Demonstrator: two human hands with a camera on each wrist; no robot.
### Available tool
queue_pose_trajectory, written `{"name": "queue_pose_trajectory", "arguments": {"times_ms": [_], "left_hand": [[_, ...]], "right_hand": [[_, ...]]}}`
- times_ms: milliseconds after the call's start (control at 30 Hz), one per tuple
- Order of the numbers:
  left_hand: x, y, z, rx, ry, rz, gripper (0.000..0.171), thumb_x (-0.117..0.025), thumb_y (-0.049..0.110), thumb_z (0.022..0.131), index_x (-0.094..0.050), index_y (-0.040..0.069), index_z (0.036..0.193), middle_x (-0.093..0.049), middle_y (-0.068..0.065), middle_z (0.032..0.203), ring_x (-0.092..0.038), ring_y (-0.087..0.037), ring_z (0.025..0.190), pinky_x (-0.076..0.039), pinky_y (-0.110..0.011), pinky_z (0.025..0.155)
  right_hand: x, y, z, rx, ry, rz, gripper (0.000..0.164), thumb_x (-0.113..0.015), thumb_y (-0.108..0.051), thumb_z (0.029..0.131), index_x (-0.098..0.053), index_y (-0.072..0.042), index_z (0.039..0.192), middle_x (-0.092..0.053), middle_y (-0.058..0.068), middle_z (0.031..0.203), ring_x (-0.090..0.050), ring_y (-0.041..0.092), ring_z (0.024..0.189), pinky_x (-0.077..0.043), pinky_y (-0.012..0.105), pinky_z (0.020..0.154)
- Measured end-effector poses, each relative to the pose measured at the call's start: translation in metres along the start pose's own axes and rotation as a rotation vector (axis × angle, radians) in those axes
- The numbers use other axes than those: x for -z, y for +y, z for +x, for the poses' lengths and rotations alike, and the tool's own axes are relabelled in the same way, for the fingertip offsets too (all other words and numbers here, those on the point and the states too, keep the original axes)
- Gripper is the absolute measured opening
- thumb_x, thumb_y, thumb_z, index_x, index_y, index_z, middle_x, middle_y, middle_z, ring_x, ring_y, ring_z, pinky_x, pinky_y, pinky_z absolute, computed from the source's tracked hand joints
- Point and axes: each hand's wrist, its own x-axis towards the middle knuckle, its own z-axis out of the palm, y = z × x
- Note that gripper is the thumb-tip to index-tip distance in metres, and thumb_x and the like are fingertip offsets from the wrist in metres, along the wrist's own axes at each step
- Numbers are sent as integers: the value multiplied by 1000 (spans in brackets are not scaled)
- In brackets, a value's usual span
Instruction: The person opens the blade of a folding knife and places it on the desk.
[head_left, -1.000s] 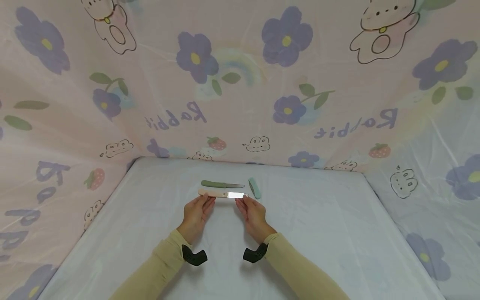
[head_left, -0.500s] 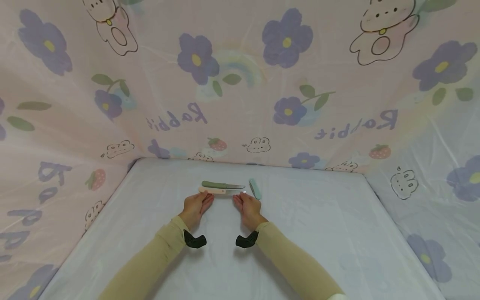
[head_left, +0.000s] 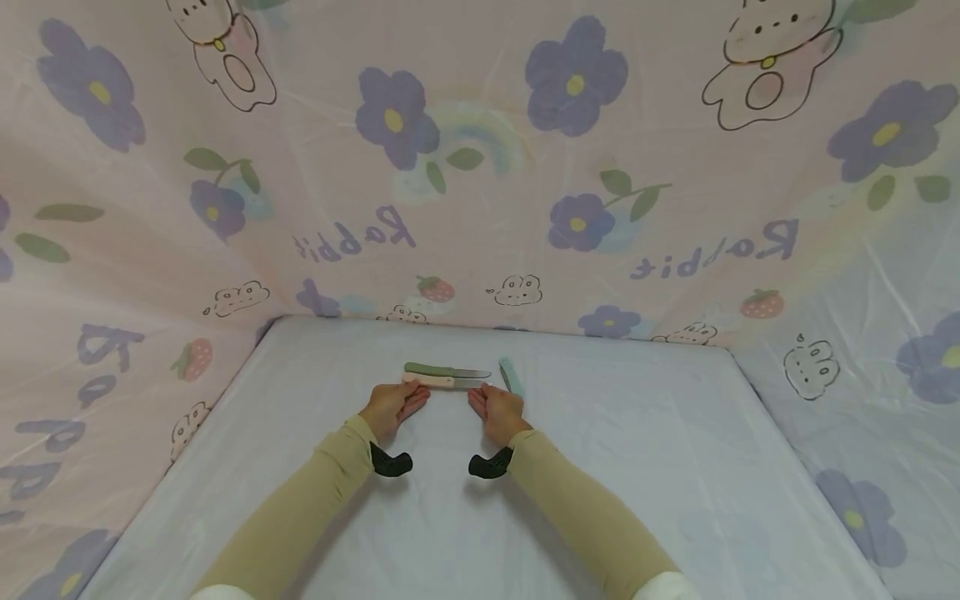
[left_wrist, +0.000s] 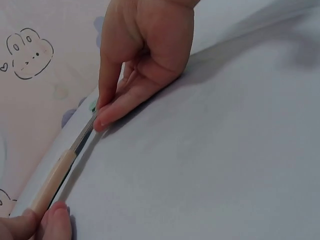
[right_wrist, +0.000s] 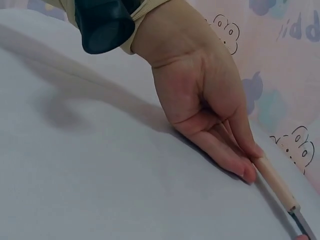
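Between my two hands a knife with a cream handle [head_left: 435, 381] lies level, its blade pointing right. My left hand [head_left: 387, 406] pinches the handle end between thumb and fingers. With thumb and fingers, my right hand [head_left: 501, 410] pinches the blade near its tip. Just beyond, parallel to it, a green-handled knife [head_left: 429, 368] rests on the table, also with its blade to the right. A small mint-green folding knife [head_left: 511, 376] lies slantwise past the right fingertips. The left wrist view shows the cream handle [left_wrist: 54, 181] close over the white surface, with a thin shadow beside it.
The white-covered table [head_left: 615, 433] ends at the back against a pink cloth [head_left: 480, 192] printed with flowers and rabbits. That cloth also rises along the left and right sides. A black wrist mount [head_left: 392, 461] sits on each sleeve.
Both hands have moved forward and lowered the cream-handled knife, bringing it close alongside the green-handled knife. In the last half second they have barely shifted.
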Motion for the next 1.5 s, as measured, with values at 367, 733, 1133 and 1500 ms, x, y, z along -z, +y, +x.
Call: {"name": "queue_pose_trajectory", "arguments": {"times_ms": [367,733,1133,1500], "left_hand": [[5,10,2,44,-63,119,36,-56,5,93,-49,-11,124,-63,-23,106,-66,-23,91,-50,-32,87],[7,14,5,68,-61,144,35,-57,8,93,-51,-11,122,-65,-22,102,-66,-23,90,-51,-32,86],[9,11,9,48,-64,152,34,-59,9,92,-53,-11,120,-67,-19,96,-67,-22,85,-53,-31,81],[9,10,7,35,-62,174,34,-58,11,93,-54,-10,120,-67,-19,97,-66,-22,89,-52,-30,83]], "right_hand": [[-2,-5,1,-45,11,-45,29,-52,0,93,-51,12,120,-58,27,111,-63,30,99,-53,33,81],[-4,-9,0,-73,11,-83,29,-53,-2,94,-52,12,119,-60,26,110,-62,30,99,-52,35,83],[-3,-9,6,-73,13,-102,27,-55,-4,93,-56,11,116,-64,23,102,-66,28,92,-54,33,78],[-3,-7,4,-56,11,-100,29,-54,-4,93,-53,12,118,-61,25,107,-64,30,97,-54,33,79]]}}
